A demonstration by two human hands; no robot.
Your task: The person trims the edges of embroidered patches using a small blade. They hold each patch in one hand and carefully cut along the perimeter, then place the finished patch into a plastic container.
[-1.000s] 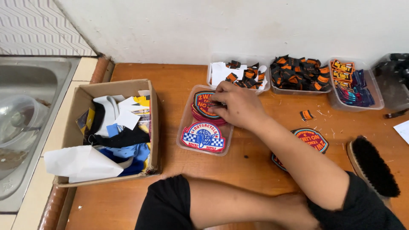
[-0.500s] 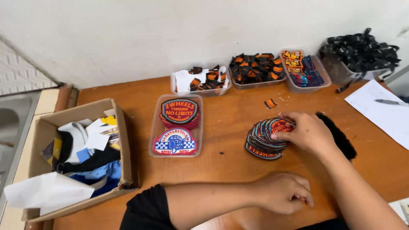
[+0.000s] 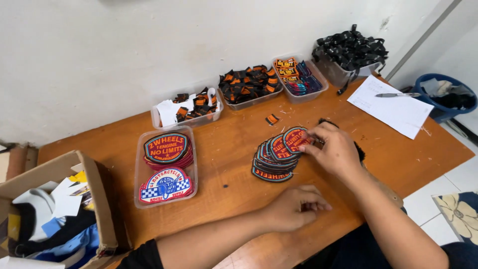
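The right hand [image 3: 334,149] has its grip on the top patch [image 3: 295,138] of a fanned pile of round embroidered patches [image 3: 275,154]; thumb and fingertips pinch the right edge of this patch, which is dark with a red and blue border. The pile lies on the wooden worktop [image 3: 234,149] just to the left of the grip and touches it only through that top patch. Behind the hand a dark brush shows only as a small black part, mostly hidden.

The left hand [image 3: 294,206] rests on the worktop nearer to the person than the grip, below the pile. Its fingers are curled loosely inward and it holds nothing that I can see.

Far to the left of the grip stands a clear plastic tray [image 3: 165,169] with two more stacks of patches, one blue and red, one with a checked border. Beyond the grip, along the wall, three clear tubs stand in a row: one with white and orange labels [image 3: 188,107], one with black and orange labels [image 3: 247,83], one with coloured labels [image 3: 297,77]. One small orange label [image 3: 272,119] lies alone between these tubs and the pile. To the right of the grip lies a white sheet [image 3: 391,107] with a pen [image 3: 397,94] on it. A cardboard box [image 3: 55,219] with cloth and papers stands at the far left.
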